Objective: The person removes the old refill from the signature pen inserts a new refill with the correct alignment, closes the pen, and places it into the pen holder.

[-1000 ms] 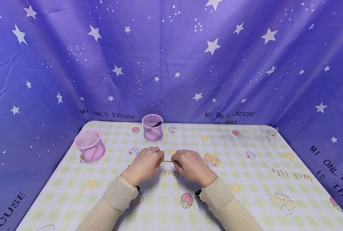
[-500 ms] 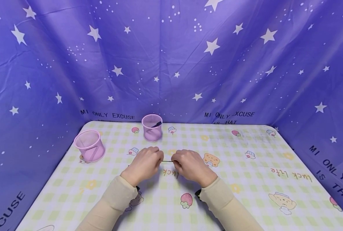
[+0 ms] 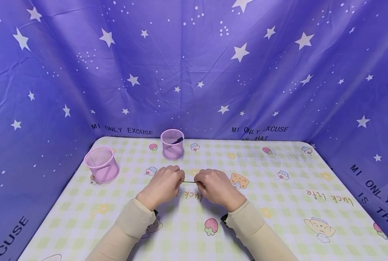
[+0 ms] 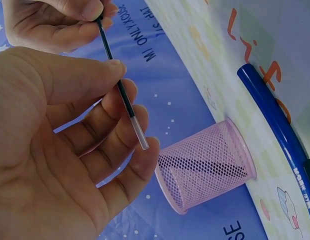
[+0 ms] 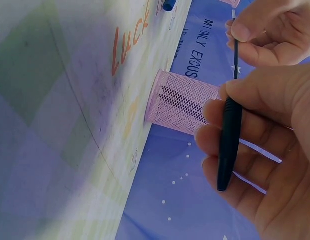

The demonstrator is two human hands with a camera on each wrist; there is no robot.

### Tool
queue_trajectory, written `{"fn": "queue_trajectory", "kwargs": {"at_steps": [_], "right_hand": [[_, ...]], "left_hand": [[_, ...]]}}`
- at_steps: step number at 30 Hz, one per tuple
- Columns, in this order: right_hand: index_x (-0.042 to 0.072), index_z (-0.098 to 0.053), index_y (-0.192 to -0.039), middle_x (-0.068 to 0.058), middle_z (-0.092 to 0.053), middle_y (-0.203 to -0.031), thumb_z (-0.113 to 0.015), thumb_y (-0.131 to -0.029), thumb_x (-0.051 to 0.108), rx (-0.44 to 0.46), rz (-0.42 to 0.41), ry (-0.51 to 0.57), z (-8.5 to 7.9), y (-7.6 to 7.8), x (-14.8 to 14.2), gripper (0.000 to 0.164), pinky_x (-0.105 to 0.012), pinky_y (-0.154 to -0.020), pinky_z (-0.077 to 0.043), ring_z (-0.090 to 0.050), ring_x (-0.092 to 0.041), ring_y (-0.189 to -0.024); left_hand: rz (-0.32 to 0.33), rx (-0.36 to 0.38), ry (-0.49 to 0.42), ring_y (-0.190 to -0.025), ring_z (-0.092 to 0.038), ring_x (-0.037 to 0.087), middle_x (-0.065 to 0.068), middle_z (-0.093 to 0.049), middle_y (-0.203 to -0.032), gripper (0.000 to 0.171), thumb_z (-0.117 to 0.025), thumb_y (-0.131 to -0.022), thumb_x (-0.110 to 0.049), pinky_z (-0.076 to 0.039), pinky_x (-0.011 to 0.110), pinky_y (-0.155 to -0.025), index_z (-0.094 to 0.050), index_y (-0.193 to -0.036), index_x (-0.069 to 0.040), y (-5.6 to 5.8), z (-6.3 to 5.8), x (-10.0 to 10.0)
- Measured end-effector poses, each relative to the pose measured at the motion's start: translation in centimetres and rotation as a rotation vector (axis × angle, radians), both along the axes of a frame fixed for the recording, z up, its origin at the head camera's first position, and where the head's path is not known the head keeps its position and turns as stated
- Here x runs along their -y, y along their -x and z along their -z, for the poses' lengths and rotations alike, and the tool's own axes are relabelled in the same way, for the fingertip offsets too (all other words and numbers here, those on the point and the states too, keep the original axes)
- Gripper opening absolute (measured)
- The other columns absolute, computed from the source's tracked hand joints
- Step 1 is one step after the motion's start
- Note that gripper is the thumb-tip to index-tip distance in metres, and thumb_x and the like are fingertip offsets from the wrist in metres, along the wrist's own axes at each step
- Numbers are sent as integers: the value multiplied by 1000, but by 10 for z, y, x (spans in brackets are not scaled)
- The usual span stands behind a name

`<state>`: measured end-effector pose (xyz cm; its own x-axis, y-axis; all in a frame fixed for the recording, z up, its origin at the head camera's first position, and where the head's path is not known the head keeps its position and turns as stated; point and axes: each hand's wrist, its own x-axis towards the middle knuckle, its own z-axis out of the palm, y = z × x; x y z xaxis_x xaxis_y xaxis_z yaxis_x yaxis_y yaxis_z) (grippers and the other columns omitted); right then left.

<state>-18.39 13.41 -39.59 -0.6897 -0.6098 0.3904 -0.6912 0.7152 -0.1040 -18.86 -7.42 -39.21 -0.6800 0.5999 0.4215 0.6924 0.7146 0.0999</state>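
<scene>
My left hand (image 3: 162,186) and right hand (image 3: 217,188) face each other over the table, joined by a thin pen refill (image 4: 108,44). Thumb and index finger of the left hand pinch the refill's dark tube; its clear end sticks out past them. The right hand pinches the dark, ribbed front section of a pen (image 5: 230,140), tip towards the palm side, with the refill running out of its other end. A blue pen barrel (image 4: 275,117) with white lettering lies on the tablecloth near the left hand, mostly hidden by that arm in the head view.
Two pink mesh cups stand on the checked tablecloth (image 3: 292,239): the back cup (image 3: 172,154) holds a dark pen-like piece, and the left cup (image 3: 108,174) has a thin dark piece inside. A purple star-printed curtain (image 3: 194,65) encloses the back and sides.
My left hand has drawn very slightly to the left, and a little more of the refill shows between the hands. The right hand and the cups have stayed put.
</scene>
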Motion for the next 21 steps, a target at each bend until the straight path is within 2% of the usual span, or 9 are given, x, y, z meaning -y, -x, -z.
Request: {"fn": "queue_trajectory", "kwargs": {"at_steps": [12, 21], "right_hand": [[16, -69, -83, 10, -58, -77, -63, -81, 6, 20, 12, -2, 0, 1, -1, 12, -30, -66, -48, -55, -8, -70], [16, -68, -81, 10, -55, -74, -62, -81, 5, 22, 15, 5, 0, 2, -1, 12, -28, -63, -46, -52, -7, -67]], "left_hand": [[-9, 23, -4, -63, -50, 13, -7, -49, -68, 22, -65, -68, 2, -42, 31, -59, -57, -69, -18, 2, 0, 2], [-16, 78, -11, -65, -51, 16, -2, -53, -70, 21, -65, -65, 2, -42, 33, -61, -58, -71, -16, 2, -1, 4]]}}
